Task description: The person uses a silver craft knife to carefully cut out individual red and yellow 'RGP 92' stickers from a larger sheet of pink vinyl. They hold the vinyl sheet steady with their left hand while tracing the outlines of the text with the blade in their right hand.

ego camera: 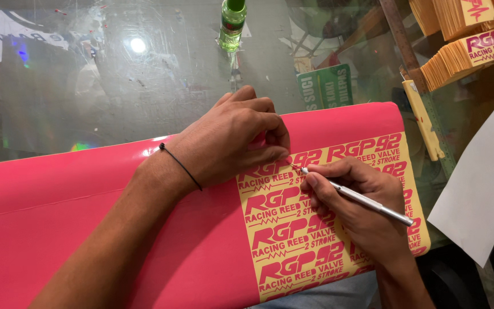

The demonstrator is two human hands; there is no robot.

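Note:
A large pink vinyl sheet [144, 229] lies across a glass table. Its right part shows a yellow backing with several rows of pink cut-out sticker lettering [293, 246]. My left hand [230, 137], a thin black band on its wrist, pinches a bit of pink vinyl near the top of the lettering. My right hand [361, 206] holds a slim silver craft knife [367, 201] like a pen. Its tip touches the sheet just below my left fingers.
A green glass bottle [232, 23] stands at the back of the glass table [87, 86]. Stacks of yellow printed stickers [464, 51] sit at the top right, beside a yellow utility knife [424, 120] and a metal ruler. A white sheet [487, 177] lies at the right.

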